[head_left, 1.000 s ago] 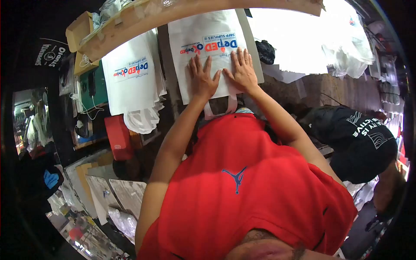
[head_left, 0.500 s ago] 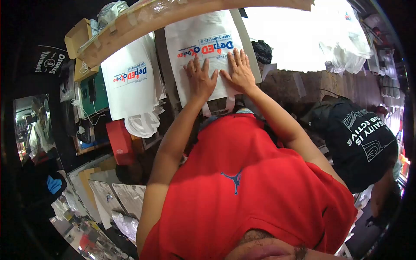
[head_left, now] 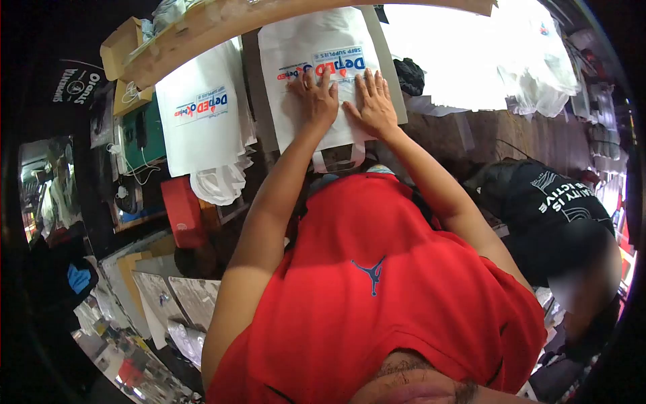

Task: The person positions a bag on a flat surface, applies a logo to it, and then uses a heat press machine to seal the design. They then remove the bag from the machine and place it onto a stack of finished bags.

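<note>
A white tote bag [head_left: 289,47] lies flat on a grey board [head_left: 383,60], its blue and red print upside down to me. Its handle [head_left: 343,163] hangs over the near edge, towards my waist. My left hand [head_left: 319,101] rests palm down on the lower part of the print, its fingers spread and slightly bent. Flat beside it, my right hand [head_left: 374,108] presses on the bag's right side, fingers stretched out and thumb pointing inward. Both hands touch the fabric without gripping it. They cover part of the lettering.
A stack of similar printed white bags [head_left: 195,141] stands to the left. A red box [head_left: 182,212] is nearer me, below it. More white bags [head_left: 444,54] lie brightly lit at right. A person in a black shirt [head_left: 538,195] is close on my right.
My left hand has shifted slightly right, its fingers bending and spreading more. The right hand stays nearly in place. The view has moved a little, and the person at right has changed posture.
</note>
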Motion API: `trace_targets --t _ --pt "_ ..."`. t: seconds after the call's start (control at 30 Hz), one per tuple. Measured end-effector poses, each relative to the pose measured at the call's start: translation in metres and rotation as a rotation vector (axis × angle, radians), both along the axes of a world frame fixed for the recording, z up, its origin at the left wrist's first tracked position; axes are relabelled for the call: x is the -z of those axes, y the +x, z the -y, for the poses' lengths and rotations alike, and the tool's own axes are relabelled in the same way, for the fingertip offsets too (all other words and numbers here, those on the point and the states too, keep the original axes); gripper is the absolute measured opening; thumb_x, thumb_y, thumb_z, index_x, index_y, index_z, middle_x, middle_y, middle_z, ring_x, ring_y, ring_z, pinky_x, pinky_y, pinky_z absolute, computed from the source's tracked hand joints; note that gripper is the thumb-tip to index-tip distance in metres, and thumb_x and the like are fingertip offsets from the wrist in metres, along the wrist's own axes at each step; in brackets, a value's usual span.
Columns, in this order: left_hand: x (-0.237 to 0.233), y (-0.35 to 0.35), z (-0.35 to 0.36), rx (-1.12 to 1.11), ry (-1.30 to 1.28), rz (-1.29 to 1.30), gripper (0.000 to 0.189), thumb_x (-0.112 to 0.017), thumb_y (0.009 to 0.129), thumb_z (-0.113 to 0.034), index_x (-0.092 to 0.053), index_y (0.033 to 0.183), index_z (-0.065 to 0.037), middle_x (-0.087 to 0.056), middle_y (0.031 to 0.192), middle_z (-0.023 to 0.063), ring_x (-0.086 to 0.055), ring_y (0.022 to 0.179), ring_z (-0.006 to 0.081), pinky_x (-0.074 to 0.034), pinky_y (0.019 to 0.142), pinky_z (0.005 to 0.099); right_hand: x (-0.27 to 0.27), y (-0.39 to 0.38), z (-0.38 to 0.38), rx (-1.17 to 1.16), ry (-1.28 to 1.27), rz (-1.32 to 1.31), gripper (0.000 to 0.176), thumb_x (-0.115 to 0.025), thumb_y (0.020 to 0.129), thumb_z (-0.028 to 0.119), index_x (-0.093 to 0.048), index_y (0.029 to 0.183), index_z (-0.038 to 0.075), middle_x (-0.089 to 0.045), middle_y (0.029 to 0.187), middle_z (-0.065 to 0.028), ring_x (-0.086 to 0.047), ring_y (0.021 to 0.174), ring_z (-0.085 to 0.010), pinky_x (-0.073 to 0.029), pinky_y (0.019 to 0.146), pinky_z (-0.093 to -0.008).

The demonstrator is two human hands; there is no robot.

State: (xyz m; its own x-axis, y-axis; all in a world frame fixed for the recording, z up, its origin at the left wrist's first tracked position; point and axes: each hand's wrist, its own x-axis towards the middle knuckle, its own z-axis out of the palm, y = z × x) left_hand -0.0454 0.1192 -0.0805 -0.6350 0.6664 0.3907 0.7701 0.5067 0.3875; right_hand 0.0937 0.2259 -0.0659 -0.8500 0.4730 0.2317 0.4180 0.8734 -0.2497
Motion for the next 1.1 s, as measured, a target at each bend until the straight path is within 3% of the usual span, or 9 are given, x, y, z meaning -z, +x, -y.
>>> trace_targets --t 0.37,0.47,0.53,0.6,0.7,0.8,0.87,0.97,1.1 --pt "0.005 -0.003 -0.001 -0.005 -0.016 0.002 0.050 -0.057 0.097 -0.037 -0.054 0.145 -0.025 -0.038 0.154 0.0230 -0.024 0.147 0.0438 -0.008 0.115 0.0709 -0.001 0.003 -0.004 -0.027 -0.031 -0.043 0.082 -0.054 0.095 0.057 -0.033 0.155 0.003 -0.025 0.161 -0.0239 -0.017 0.151 -0.0445 -0.015 0.123 -0.0512" --pt "0.004 -0.004 -0.002 -0.017 -0.036 0.011 0.050 -0.058 0.096 -0.040 -0.056 0.143 -0.024 -0.038 0.154 0.0230 -0.025 0.147 0.0426 -0.008 0.116 0.0710 -0.023 0.017 -0.015 0.005 -0.337 -0.181 0.068 -0.067 0.092 0.040 -0.046 0.146 0.003 -0.042 0.152 -0.0215 -0.038 0.142 -0.0383 -0.032 0.117 -0.0456" --pt "0.002 -0.003 -0.001 -0.016 -0.035 0.001 0.051 -0.058 0.096 -0.042 -0.055 0.143 -0.024 -0.039 0.154 0.0230 -0.025 0.147 0.0424 -0.008 0.116 0.0708 -0.095 0.053 -0.034 0.008 -0.593 -0.034 0.046 -0.073 0.091 0.031 -0.064 0.126 0.002 -0.067 0.126 -0.0147 -0.065 0.116 -0.0279 -0.049 0.101 -0.0417" --pt "-0.003 0.002 0.001 -0.023 -0.036 0.004 0.053 -0.058 0.095 -0.045 -0.055 0.144 -0.023 -0.039 0.154 0.0230 -0.025 0.147 0.0421 -0.008 0.116 0.0706 -0.201 0.089 -0.057 -0.116 -1.023 0.303 0.035 -0.073 0.090 0.030 -0.071 0.107 -0.001 -0.074 0.104 -0.0120 -0.069 0.102 -0.0222 -0.053 0.089 -0.0327" --pt "-0.010 0.004 0.003 -0.052 -0.100 -0.048 0.055 -0.060 0.094 -0.048 -0.055 0.143 -0.022 -0.038 0.154 0.0223 -0.028 0.145 0.0433 -0.011 0.115 0.0711 -0.334 0.138 -0.104 -0.793 -0.889 -0.171 0.034 -0.073 0.090 0.027 -0.068 0.105 -0.003 -0.070 0.107 -0.0135 -0.068 0.096 -0.0248 -0.054 0.087 -0.0332" --pt "-0.004 0.000 0.002 -0.028 -0.070 -0.050 0.055 -0.059 0.095 -0.048 -0.056 0.143 -0.023 -0.038 0.154 0.0219 -0.028 0.145 0.0435 -0.010 0.113 0.0736 -0.428 0.172 -0.169 -0.169 -0.138 -0.773 0.034 -0.073 0.090 0.028 -0.069 0.104 -0.002 -0.070 0.105 -0.0132 -0.067 0.094 -0.0243 -0.053 0.085 -0.0332" --pt "-0.006 0.000 0.002 -0.032 -0.081 -0.072 0.054 -0.058 0.095 -0.049 -0.057 0.142 -0.023 -0.039 0.153 0.0222 -0.028 0.145 0.0438 -0.010 0.113 0.0733 -0.452 0.195 -0.226 0.242 0.208 -0.727 0.034 -0.073 0.090 0.029 -0.069 0.103 -0.002 -0.070 0.104 -0.0130 -0.067 0.093 -0.0240 -0.053 0.084 -0.0333" --pt "-0.008 0.001 0.002 -0.044 -0.118 -0.086 0.053 -0.058 0.095 -0.048 -0.057 0.142 -0.023 -0.040 0.153 0.0227 -0.029 0.144 0.0445 -0.011 0.113 0.0734 -0.428 0.257 -0.312 0.629 0.238 -0.269 0.034 -0.073 0.090 0.029 -0.069 0.102 -0.002 -0.070 0.102 -0.0127 -0.067 0.091 -0.0236 -0.053 0.082 -0.0334" --pt "-0.008 0.001 0.001 -0.027 -0.112 -0.088 0.056 -0.055 0.095 -0.049 -0.056 0.143 -0.020 -0.040 0.152 0.0251 -0.029 0.144 0.0457 -0.012 0.114 0.0729 -0.395 0.302 -0.348 0.693 0.090 -0.052 0.034 -0.073 0.090 0.030 -0.070 0.100 -0.001 -0.070 0.100 -0.0123 -0.066 0.088 -0.0229 -0.052 0.080 -0.0335"
